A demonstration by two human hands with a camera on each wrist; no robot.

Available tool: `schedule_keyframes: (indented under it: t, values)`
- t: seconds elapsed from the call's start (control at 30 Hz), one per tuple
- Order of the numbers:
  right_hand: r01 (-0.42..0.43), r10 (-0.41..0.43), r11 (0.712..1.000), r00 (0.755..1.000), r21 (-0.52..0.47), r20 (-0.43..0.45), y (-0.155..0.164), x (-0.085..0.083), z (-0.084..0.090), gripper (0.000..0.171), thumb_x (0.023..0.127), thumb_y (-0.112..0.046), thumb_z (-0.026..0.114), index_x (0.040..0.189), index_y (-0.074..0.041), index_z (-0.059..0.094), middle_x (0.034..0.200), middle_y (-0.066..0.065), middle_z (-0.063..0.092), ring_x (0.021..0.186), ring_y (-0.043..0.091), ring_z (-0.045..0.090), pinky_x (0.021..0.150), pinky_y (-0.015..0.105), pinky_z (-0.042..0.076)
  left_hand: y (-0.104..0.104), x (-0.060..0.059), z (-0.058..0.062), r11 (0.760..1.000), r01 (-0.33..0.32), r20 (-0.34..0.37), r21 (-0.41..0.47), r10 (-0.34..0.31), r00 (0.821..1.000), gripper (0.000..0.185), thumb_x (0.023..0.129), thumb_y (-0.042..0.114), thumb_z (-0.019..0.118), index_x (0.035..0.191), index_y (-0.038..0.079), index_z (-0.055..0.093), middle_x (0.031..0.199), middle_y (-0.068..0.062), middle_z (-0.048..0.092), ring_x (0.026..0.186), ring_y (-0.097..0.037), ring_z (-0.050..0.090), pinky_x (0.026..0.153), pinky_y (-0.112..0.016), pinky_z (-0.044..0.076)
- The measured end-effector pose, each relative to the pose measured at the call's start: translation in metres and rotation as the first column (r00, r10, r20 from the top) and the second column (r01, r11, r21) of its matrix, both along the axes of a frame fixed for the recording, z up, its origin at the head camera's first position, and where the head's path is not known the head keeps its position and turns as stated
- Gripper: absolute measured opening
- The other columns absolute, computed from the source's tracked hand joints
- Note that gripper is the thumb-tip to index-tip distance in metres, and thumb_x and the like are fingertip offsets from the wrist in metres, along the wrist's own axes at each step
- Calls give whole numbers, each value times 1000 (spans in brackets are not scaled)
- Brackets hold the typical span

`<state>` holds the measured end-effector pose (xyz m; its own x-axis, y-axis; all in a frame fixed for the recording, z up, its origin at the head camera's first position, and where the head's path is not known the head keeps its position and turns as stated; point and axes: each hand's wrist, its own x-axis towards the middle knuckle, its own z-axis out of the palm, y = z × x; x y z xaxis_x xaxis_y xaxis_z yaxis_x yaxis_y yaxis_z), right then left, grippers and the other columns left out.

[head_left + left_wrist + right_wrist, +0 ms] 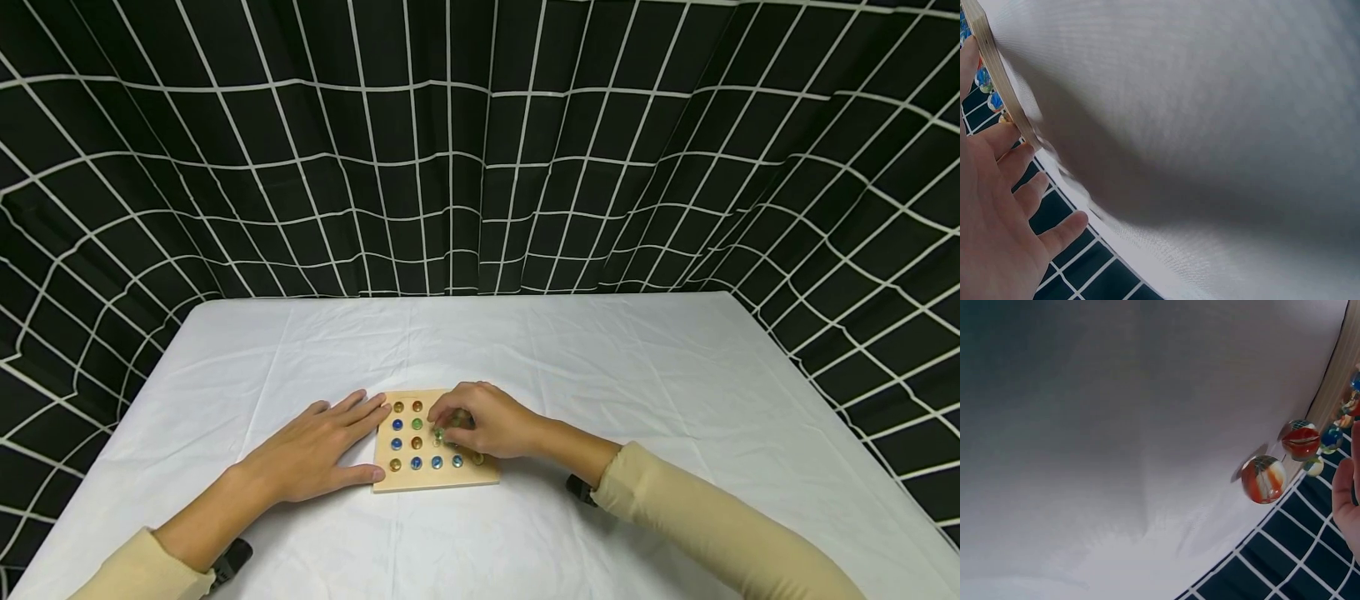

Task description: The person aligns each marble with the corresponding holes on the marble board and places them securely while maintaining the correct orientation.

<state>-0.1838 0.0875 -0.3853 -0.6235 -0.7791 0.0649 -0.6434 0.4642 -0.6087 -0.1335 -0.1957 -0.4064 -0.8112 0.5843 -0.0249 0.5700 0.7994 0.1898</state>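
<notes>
A square wooden board (442, 478) with rows of glass marbles in blue, green, amber and brown lies on the white cloth. My left hand (318, 450) is spread at its left edge, fingertips on the back-left corner and thumb at the front-left corner. Over the board's right half, my right hand (487, 423) pinches a green marble (438, 434) between thumb and fingers. That hand hides several of the board's places. The right wrist view shows a red marble (1301, 441) and an orange-and-white marble (1264, 479) beside the board's edge (1335, 362).
A table with a creased white cloth (600, 358) extends around the board. Black curtains with a white grid (465, 125) hang behind it and along both sides. A dark wrist device (231, 560) sits at the left sleeve, another (581, 490) at the right.
</notes>
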Motion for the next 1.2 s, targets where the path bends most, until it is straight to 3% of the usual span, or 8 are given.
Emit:
schedule_keyframes:
  t: [0.27, 0.5, 0.67, 0.97, 1.2]
  values:
    - [-15, 15, 1000, 1000, 12, 3, -4, -1, -1, 22, 89, -6, 73, 111, -11, 73, 99, -7, 71, 94, 13, 64, 85, 29, 51, 0, -1, 0, 1000, 6, -3, -2, -6, 1000, 87, 92, 76, 38, 154, 14, 40, 159, -3, 36, 146, -32, 31, 107, -61, 35]
    - [-25, 27, 998, 999, 62, -34, -6, 0, -2, 20, 90, -8, 73, 109, -14, 73, 100, -10, 71, 95, 5, 61, 100, 33, 43, 0, -1, 0, 1000, 10, -16, -8, -10, 1000, 87, 92, 76, 39, 154, 14, 40, 159, -2, 37, 146, -31, 31, 108, -59, 34]
    - [-30, 33, 996, 999, 82, -41, -7, 0, -1, 20, 90, -8, 72, 108, -15, 73, 101, -10, 71, 96, 4, 61, 103, 33, 41, 0, 0, -1, 1000, 10, -21, -8, -10, 1000, 87, 92, 75, 39, 154, 15, 40, 159, -2, 37, 146, -31, 31, 108, -59, 35]
    - [2, -2, 1000, 1000, 18, -29, 8, -5, 5, 22, 90, -9, 74, 111, -10, 72, 99, -5, 73, 91, 16, 63, 85, 35, 49, 1, 0, 0, 1000, 7, -12, -7, -8, 1000, 87, 92, 76, 39, 154, 15, 39, 159, -2, 35, 147, -31, 30, 108, -58, 34]
    - [53, -53, 998, 998, -19, -13, 37, -12, 6, 22, 88, -4, 73, 110, -9, 72, 98, -4, 73, 98, 15, 64, 92, 44, 49, 0, 0, -1, 1000, 1, -9, -9, -1, 1000, 88, 92, 76, 39, 154, 15, 39, 159, -2, 35, 146, -31, 31, 108, -58, 34]
